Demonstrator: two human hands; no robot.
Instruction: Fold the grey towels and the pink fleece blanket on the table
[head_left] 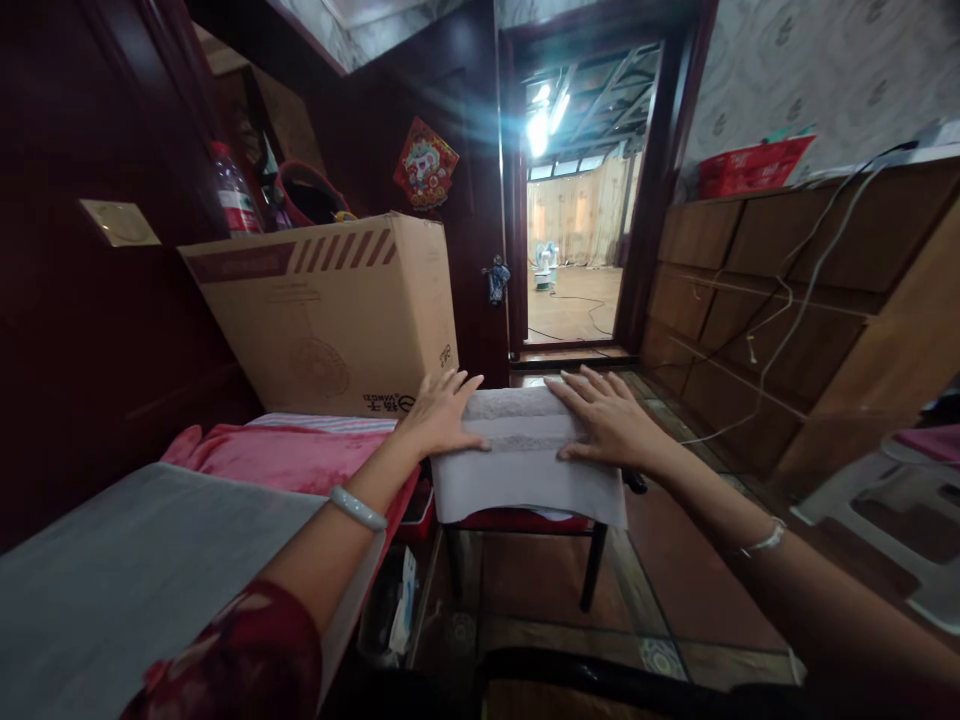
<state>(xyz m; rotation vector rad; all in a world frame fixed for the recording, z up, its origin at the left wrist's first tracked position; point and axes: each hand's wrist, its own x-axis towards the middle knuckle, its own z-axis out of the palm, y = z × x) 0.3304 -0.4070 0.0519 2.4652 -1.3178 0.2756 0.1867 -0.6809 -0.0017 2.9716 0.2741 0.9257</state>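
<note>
at frame centre, left hand [442, 415] and right hand [611, 425], fingers splayed, ungripping, seemingly flatten a white, grey-banded rectangular sheet [521, 468]; continuing needs even pressure.

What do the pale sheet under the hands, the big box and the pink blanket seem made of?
Pale sheet: matte, perhaps paper or cloth, from its thin curving edge; mottled fuzzy bands look textile. Big box: matte brown cardboard, shown by folded edges and printed faces. Pink blanket: likely plush fleece, from its soft sheen and rumpled folds.
</note>
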